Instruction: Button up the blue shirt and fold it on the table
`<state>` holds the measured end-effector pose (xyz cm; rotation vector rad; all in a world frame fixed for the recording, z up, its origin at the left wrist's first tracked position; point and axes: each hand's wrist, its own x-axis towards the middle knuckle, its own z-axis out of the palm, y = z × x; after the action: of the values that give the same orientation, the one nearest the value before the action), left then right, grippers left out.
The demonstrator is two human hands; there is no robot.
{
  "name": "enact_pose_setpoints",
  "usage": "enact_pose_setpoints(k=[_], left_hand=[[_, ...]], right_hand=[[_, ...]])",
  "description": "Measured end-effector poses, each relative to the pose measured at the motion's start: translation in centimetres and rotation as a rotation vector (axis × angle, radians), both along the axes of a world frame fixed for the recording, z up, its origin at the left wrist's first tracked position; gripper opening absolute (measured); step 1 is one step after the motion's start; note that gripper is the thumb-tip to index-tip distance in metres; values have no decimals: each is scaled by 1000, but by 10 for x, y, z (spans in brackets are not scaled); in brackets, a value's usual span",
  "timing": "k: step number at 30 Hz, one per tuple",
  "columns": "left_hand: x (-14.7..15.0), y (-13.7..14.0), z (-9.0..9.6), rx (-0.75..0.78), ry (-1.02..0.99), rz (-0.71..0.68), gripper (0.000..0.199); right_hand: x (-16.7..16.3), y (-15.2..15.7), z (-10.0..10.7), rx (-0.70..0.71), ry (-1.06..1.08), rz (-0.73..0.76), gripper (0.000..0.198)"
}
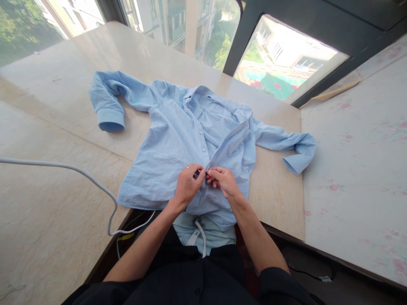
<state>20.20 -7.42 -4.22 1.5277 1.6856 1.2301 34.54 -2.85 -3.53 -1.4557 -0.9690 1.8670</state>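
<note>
A light-blue button-up shirt [171, 140] lies spread on the marble-patterned counter [63, 131], its upper front gaping. The left hand [191, 181] and right hand [222, 181], both nearly closed, pinch the cloth where the two fronts meet, below the visible buttons [204, 150]; keeping both edges level and slack should prevent tugging.

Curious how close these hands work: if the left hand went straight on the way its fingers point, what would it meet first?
The left hand would probably meet the right hand first, over the blue shirt; depth there is unclear.
</note>
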Motion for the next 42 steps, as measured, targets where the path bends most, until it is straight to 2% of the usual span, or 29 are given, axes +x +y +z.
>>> enact_pose_setpoints(k=[5, 9, 14, 22, 29, 35, 42], left_hand=[[-1, 1, -1, -110, -198, -6, 20], [-4, 3, -4, -153, -336, 54, 26], [-6, 6, -4, -188, -396, 62, 29], [-5, 2, 1, -72, -231, 20, 20], [0, -1, -1, 2, -159, 38, 19], [6, -4, -5, 86, -56, 52, 13], [11, -4, -16, 263, 77, 49, 10]], right_hand=[[0, 2, 1, -4, -12, 6, 30], [4, 4, 1, 9, -33, -14, 29], [10, 2, 2, 59, -43, 32, 34], [4, 1, 5, 106, -30, 87, 47], [3, -6, 17, 263, -143, 26, 37], [3, -10, 20, 158, -105, 86, 39], [4, -13, 21, 114, -89, 15, 39]])
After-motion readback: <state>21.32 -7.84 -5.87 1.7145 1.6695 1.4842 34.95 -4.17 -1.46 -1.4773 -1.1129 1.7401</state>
